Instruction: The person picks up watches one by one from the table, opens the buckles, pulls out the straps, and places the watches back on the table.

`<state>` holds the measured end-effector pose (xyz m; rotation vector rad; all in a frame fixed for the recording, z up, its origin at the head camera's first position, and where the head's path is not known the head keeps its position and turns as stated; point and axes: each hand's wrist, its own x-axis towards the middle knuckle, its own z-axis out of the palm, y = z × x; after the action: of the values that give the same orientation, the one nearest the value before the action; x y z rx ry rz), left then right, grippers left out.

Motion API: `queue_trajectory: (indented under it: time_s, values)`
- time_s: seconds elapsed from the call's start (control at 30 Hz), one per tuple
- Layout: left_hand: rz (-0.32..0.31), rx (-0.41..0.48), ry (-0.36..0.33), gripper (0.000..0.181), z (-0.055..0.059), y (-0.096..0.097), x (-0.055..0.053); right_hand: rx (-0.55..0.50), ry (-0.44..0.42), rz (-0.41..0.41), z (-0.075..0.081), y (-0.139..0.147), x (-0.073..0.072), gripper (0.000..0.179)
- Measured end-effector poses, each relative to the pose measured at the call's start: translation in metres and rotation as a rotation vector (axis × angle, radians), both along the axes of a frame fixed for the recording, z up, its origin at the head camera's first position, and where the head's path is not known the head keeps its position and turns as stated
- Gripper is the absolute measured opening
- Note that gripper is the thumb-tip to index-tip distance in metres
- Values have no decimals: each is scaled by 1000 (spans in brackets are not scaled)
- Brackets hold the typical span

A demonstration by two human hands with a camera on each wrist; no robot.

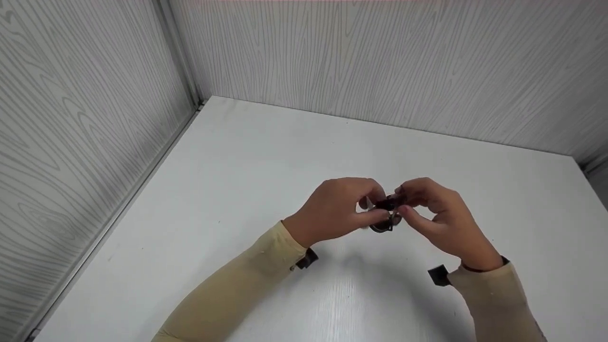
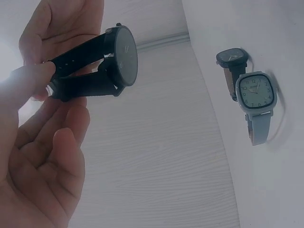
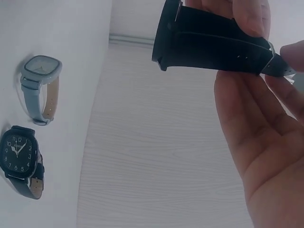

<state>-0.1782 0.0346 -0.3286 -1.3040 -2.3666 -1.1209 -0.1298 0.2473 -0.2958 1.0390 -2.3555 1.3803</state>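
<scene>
Both hands hold one black wristwatch [image 2: 127, 57] above the white table. It has a round dark face and a black strap [image 3: 213, 50] closed into a loop, with the buckle end among the fingers. My left hand [image 1: 337, 209] pinches the strap between thumb and fingers. From the other side, my right hand [image 1: 441, 213] holds the strap's tip with thumb and fingertips. In the head view the fingers hide much of the watch. In the right wrist view the strap passes through a metal buckle [image 3: 271, 50].
Two more watches stand on the white table [image 1: 266, 156]: a pale blue-grey one [image 2: 256, 92] and a dark-faced one [image 3: 19, 152]. Wood-grained panels [image 1: 308, 57] rise behind and at the left of the table. Small black pieces [image 1: 439, 275] stick out at the sleeve cuffs.
</scene>
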Motion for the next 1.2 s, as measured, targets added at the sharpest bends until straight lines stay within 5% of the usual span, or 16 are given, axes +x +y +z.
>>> queue_trajectory:
  time_s: [0.3, 0.73, 0.97, 1.2]
  values:
    - [-7, 61, -51, 19, 0, -5, 0, -163, -137, 82, -3, 3, -5, 29]
    - [-8, 66, -5, 18, 0, 5, 0, -57, -84, 23, 4, 3, -5, 26]
    - [11, 78, -9, 20, 2, 8, 2, -55, -50, 57, 5, 3, -6, 26]
    - [-37, 128, -40, 16, 4, 13, 2, -94, -48, 111, 8, 7, -4, 26]
